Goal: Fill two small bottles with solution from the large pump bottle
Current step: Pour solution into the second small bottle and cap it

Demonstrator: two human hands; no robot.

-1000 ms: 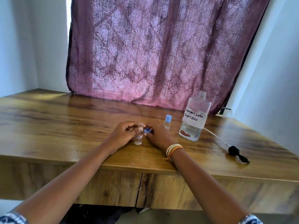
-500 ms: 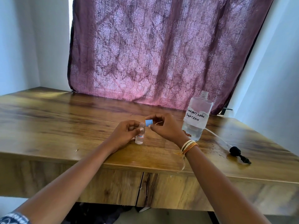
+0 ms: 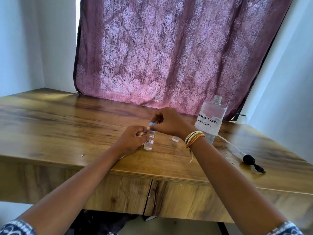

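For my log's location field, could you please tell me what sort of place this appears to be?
Probably a room in a home rather than a laboratory: a wood-grain desk set into a corner of pale blue walls, a patterned mauve fabric curtain hung behind it, and a clear plastic bottle hand-labelled "Contact Lens Solution".

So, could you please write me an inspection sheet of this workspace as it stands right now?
Surface: wooden table, wet patches near its right edge.
Job's things: small bottle upright; blue cap at its top; large bottle uncapped, labelled contact lens solution; second small bottle mostly hidden.
Clutter: black pump head with tube, lying flat.
Hands: left hand holds small bottle; right hand pinches cap.
Cables: nothing seen.
Surroundings: purple curtain, pale walls.
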